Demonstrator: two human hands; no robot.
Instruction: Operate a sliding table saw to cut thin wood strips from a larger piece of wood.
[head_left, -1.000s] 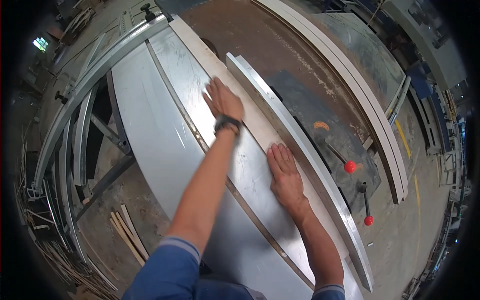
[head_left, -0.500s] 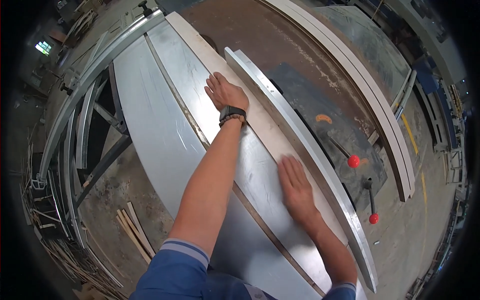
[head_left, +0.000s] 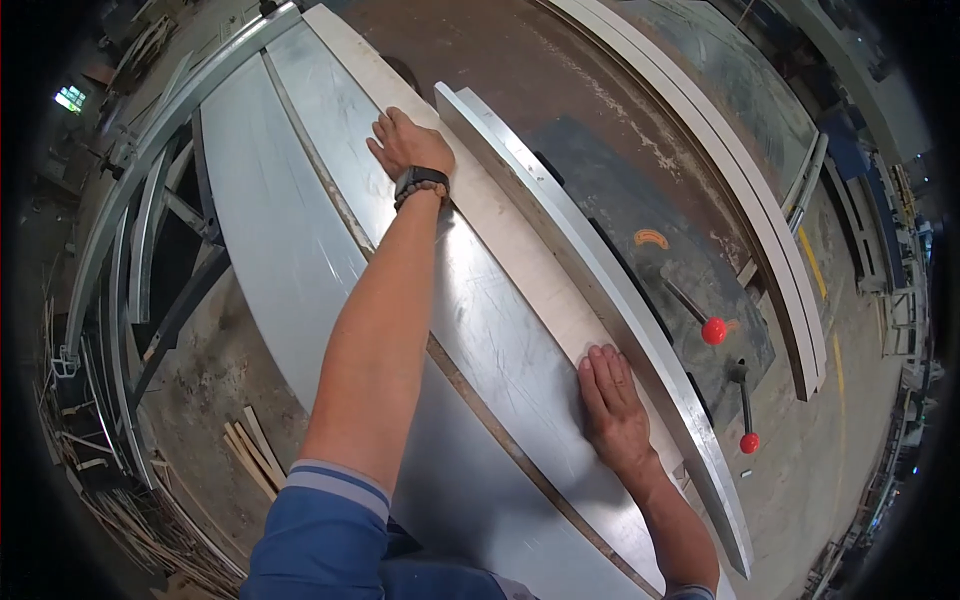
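A long pale wooden board [head_left: 520,255] lies along the metal fence [head_left: 590,270], on top of a shiny metal sliding table [head_left: 480,300]. Farther from me, my left hand [head_left: 415,148], with a dark watch and a beaded bracelet on the wrist, rests at the board's left edge with its fingers apart. Closer in, my right hand [head_left: 612,405] lies flat, fingertips on the board and palm over the metal surface. Neither hand wraps round anything. The undersides of both hands are hidden.
Two red-knobbed levers [head_left: 713,330] stand right of the fence. Long pale panels [head_left: 700,140] lie on the brown surface farther right. A metal frame with a crossbar [head_left: 150,130] stands at the left. Wood strips [head_left: 250,450] lie on the floor at lower left.
My right hand has slid a little toward me and right, and its fingers now rest on the board. My left hand appears farther up and left, partly because the view has shifted.
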